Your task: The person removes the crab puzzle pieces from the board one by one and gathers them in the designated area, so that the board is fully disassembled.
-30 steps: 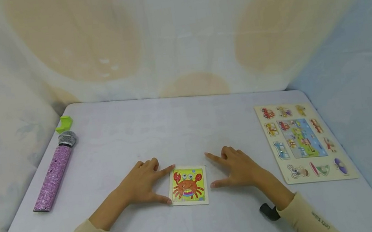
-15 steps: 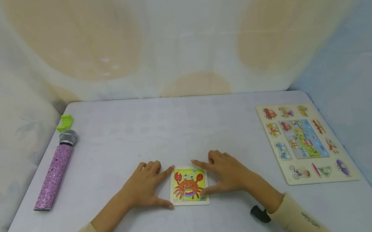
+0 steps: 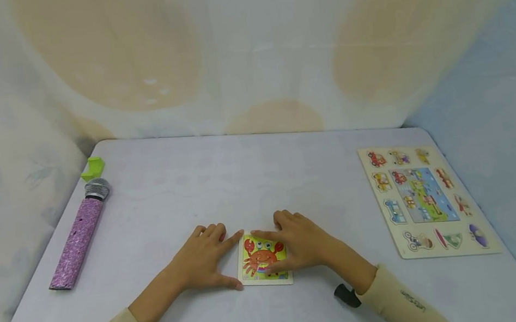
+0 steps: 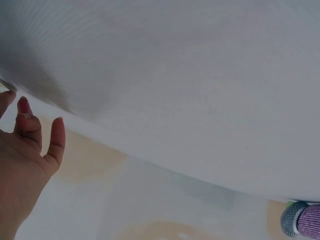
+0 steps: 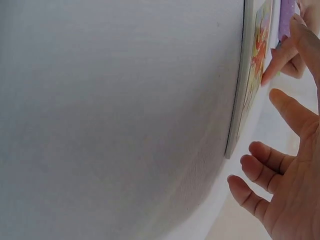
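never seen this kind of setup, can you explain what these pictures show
No machine here, just a person's left hand and right hand, both bare. The wide view comes from a head-worn camera, the closer two from cameras on each wrist. On the white table lie a small crab puzzle, a larger puzzle board, a purple-handled microphone and a green piece. The left hand is at the crab puzzle's left edge; the right hand extends over it from the right. Neither seems to grip it.

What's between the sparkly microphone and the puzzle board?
In the head view, going from microphone to board: the left hand, the crab puzzle, then the right hand, partly over that puzzle.
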Motion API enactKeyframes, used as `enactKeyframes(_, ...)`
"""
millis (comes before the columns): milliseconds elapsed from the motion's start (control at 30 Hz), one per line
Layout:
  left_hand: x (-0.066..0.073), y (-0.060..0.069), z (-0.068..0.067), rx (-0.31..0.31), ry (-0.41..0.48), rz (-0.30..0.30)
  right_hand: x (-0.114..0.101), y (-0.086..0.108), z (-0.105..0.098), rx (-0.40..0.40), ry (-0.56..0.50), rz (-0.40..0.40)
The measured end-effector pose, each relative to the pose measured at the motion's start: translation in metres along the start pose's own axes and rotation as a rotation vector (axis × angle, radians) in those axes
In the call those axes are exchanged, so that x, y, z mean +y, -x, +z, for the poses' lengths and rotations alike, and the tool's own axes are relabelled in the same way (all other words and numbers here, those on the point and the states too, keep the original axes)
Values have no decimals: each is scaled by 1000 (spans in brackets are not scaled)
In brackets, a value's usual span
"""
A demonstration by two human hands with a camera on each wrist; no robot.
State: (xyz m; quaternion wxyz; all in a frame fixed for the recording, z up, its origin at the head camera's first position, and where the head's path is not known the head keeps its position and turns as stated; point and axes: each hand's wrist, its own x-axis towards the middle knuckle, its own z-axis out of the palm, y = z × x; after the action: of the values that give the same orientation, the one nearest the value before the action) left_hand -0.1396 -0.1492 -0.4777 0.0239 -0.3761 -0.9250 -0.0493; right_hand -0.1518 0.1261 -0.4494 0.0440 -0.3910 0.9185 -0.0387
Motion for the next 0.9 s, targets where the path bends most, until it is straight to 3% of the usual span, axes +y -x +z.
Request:
enactKeyframes(367, 0, -5, -1, 0, 64, -17, -4, -16, 4, 0, -9, -60)
enactKeyframes(633, 2, -7, -2, 20, 100, -11, -8, -26, 3, -38, -27, -44)
enactKeyframes(800, 3, -8, -3, 32, 87, -7, -3, -34, 0, -96, -140, -21)
enactKeyframes(900, 4, -10, -5, 14, 78, -10, 2, -35, -4, -93, -226, -7)
